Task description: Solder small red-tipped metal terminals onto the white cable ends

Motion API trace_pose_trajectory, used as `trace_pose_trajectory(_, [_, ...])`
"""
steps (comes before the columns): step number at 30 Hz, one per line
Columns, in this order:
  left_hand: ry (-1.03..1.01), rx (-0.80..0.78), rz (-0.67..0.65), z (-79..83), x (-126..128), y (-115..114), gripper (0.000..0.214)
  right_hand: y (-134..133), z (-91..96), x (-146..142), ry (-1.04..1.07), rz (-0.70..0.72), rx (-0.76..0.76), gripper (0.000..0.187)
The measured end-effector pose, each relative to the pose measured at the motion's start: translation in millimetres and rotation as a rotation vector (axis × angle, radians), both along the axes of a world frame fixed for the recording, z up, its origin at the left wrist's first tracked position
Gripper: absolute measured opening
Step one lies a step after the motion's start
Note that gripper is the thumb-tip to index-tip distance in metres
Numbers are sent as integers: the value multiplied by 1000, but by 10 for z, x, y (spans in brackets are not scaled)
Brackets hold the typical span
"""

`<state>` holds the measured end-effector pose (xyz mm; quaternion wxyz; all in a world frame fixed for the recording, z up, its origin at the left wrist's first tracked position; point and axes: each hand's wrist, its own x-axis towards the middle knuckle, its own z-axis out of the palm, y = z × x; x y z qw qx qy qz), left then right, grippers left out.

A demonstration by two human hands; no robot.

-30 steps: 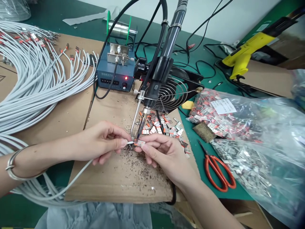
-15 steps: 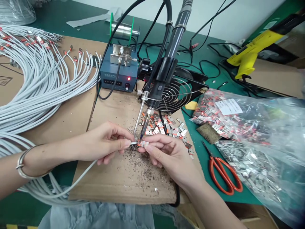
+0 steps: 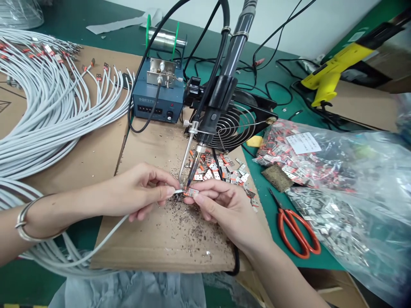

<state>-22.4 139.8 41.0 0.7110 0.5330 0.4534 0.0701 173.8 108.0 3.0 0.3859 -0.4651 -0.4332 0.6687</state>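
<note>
Between thumb and fingers my left hand [image 3: 150, 192] pinches the end of a white cable [image 3: 113, 233], whose length runs back under my wrist. My right hand [image 3: 221, 203] is closed on a small metal USB connector [image 3: 192, 192] with an orange insert. Cable end and connector meet under the tip of a clamped soldering iron [image 3: 195, 167]. A thin metal solder feed tube [image 3: 186, 156] comes down beside the tip. The exact joint is too small to make out.
Loose connectors [image 3: 236, 173] lie behind my right hand, before a fan [image 3: 236, 128]. A blue solder feeder [image 3: 156, 102] stands at the back. Bundled white cables [image 3: 64, 128] spread left. Red-handled scissors [image 3: 298, 233] and plastic bags of connectors [image 3: 305, 149] lie right. Dark crumbs dot the cardboard [image 3: 135, 252].
The view has shifted slightly, moving the scene a little left. The red lamp on the solder feeder has gone dim. Both hands keep their grip under the iron.
</note>
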Motion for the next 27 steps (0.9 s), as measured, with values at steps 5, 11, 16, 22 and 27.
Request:
trace_pose_trajectory(5, [-13,-6,-4,-4,-1,-4,16,7,0,7,-26,6,-5,15])
trace_pose_trajectory(11, [19,-8,3,-21,-2,-1,10,15,13,-16,-34,-3,-5,17])
trace_pose_trajectory(16, [15,0,-1,-35,14,-5,15,19,11,-18,-45,-8,-5,18])
trace_pose_trajectory(22, [19,4,-18,3,-7,-19,18,7,35,-15,-69,4,-4,19])
trace_pose_trajectory(27, [29,31,-35,14,-8,-18,14,-3,35,-21,-116,-6,6,15])
